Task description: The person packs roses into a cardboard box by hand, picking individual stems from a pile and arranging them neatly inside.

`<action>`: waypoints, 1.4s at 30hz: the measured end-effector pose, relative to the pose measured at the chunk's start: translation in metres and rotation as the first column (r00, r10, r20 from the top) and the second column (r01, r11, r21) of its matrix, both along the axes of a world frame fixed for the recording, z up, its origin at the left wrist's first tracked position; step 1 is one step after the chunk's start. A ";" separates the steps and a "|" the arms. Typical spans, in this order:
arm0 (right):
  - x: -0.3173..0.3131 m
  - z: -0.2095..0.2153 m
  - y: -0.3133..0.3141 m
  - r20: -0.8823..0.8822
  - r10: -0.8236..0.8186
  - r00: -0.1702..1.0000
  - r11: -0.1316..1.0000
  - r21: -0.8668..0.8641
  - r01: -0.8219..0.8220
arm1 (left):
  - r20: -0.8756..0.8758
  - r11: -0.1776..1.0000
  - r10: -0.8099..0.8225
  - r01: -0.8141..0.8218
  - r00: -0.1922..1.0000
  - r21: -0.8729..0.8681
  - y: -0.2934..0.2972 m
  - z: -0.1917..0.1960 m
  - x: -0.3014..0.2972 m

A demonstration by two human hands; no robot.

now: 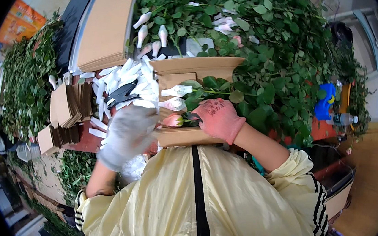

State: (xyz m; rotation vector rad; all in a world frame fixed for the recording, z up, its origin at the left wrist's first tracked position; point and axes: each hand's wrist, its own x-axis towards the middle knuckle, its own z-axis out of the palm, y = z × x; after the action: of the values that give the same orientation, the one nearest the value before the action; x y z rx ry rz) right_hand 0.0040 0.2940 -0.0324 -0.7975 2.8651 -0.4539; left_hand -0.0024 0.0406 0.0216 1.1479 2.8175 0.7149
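Note:
My right hand (218,119), in a pink-red glove, is closed around the stem of a pink rose (172,120). That bloom is bare and points left over a sheet of brown cardboard (191,138). Just beyond it lie two more roses, their heads in white net sleeves (176,90), with stems and leaves running right. My left hand (128,134), in a whitish glove, is smeared by motion left of the bare bloom, so its fingers are unclear. Beside it spreads a pile of flat white sleeves (131,77), with a black-handled tool (122,95) on top.
Leafy rose stems (272,30) heap across the far side, with several sleeved heads. Folded cardboard pieces (68,105) stand at left, below a tall cardboard stack (109,22). A blue tape dispenser (325,101) and a clear bottle (342,119) sit at right.

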 end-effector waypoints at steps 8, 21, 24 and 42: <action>0.001 0.030 -0.022 -0.198 -0.019 0.980 0.994 0.101 0.039 | 0.064 0.988 -0.011 0.001 0.998 0.153 0.025 -0.038 0.023; -0.002 -0.008 -0.011 -0.103 -0.051 0.993 0.996 0.071 0.058 | 0.273 0.901 0.248 -0.325 0.930 0.287 -0.012 -0.083 -0.012; -0.002 -0.009 -0.010 -0.184 -0.037 0.982 0.998 0.040 0.046 | 0.163 0.945 0.235 -0.264 0.958 0.191 -0.002 -0.097 -0.013; -0.003 -0.023 -0.004 -0.261 -0.075 0.962 0.993 0.064 0.095 | 0.290 0.932 0.202 -0.275 0.935 0.236 -0.002 -0.111 -0.019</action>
State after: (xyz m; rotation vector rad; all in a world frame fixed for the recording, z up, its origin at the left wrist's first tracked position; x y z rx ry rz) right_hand 0.0007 0.2896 -0.0554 -0.7752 3.1459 -0.2652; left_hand -0.0216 0.0390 -0.0893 0.6657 2.7150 1.2088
